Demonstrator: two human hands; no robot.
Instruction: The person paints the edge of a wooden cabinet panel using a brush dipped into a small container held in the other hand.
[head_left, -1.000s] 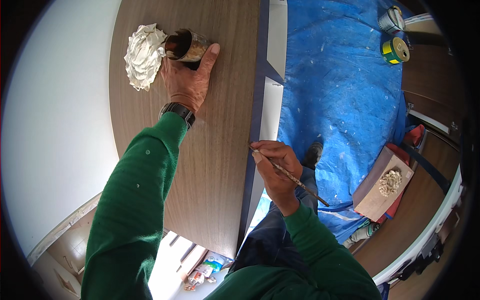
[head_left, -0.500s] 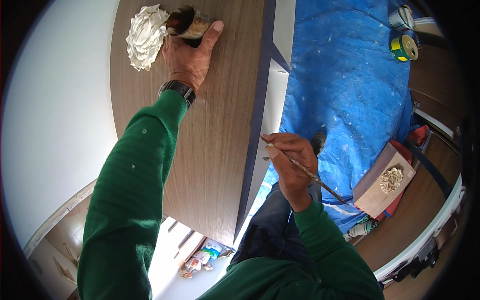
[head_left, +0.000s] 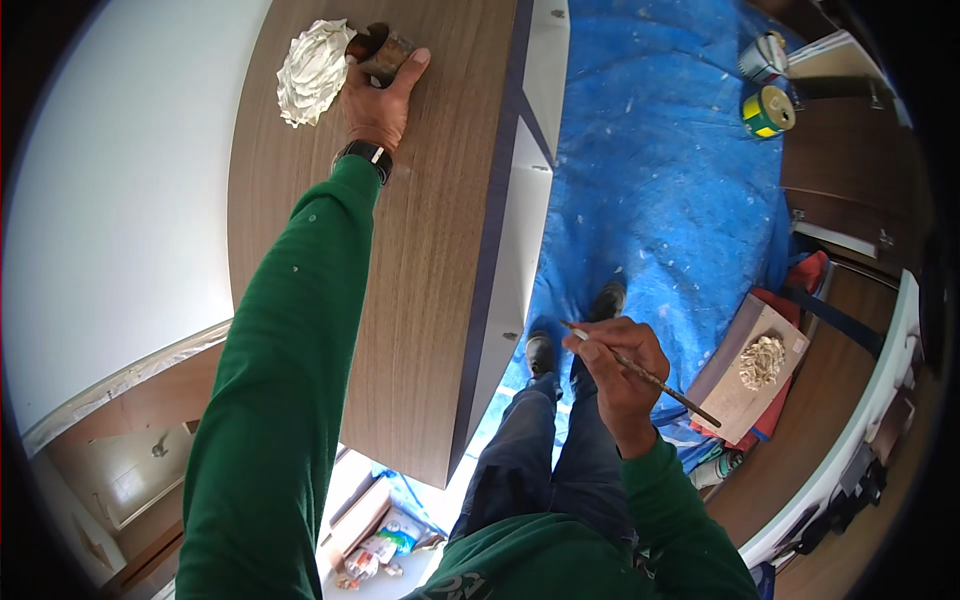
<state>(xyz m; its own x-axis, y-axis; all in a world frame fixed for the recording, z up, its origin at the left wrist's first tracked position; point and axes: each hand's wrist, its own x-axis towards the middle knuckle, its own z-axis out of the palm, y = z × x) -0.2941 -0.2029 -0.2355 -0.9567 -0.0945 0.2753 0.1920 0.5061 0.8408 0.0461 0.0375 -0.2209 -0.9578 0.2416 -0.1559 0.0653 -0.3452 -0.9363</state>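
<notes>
My left hand [head_left: 376,112] reaches to the far end of a wood-grain cabinet top [head_left: 410,270]. Its fingers are wrapped round a small stained can [head_left: 388,58], which looks tilted, with brown on its inner wall. Just left of the can lies a cream-white ornament [head_left: 312,74] shaped like a ruffled flower. Over the floor to the right of the cabinet, my right hand [head_left: 628,372] pinches a thin paintbrush [head_left: 690,404] between thumb and fingers. The brush slants across the hand, its dark end pointing down and right.
Blue plastic sheeting [head_left: 660,180] covers the floor, with paint spots on it. A green and yellow tin [head_left: 768,112] and a white paint can [head_left: 764,58] stand at the far right. Another ruffled ornament [head_left: 762,362] lies on a wooden box [head_left: 735,400]. A white wall [head_left: 120,200] borders the cabinet.
My right hand, still pinching the paintbrush, has moved right and nearer to me, away from the cabinet edge. My left hand stays on the can. The whole view has shifted slightly.
</notes>
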